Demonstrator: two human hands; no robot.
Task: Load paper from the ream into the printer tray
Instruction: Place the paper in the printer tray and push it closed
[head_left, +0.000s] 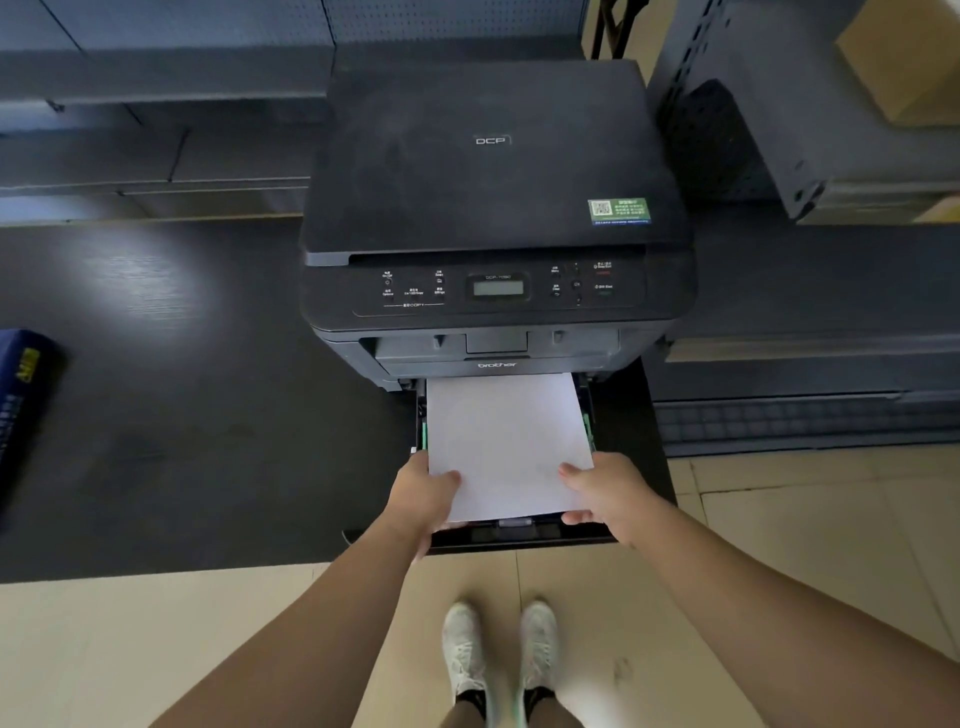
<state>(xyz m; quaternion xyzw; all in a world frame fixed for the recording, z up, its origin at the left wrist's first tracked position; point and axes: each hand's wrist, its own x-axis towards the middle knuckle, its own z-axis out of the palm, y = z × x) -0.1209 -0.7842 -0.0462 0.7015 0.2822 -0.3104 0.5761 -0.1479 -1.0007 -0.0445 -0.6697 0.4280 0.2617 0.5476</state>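
A black printer (493, 171) stands on a dark table, its paper tray (524, 538) pulled out toward me. A white stack of paper (504, 441) lies over the open tray, its far end under the printer's front. My left hand (423, 493) grips the stack's near left corner, thumb on top. My right hand (605, 491) grips the near right corner the same way. The blue ream wrapper (21, 410) lies at the table's far left edge, partly out of view.
The dark table (182, 415) extends left of the printer. Grey metal shelving (753, 104) and a cardboard box (904, 57) stand at the right. Below is a beige tiled floor (208, 649) with my white shoes (501, 654) under the tray.
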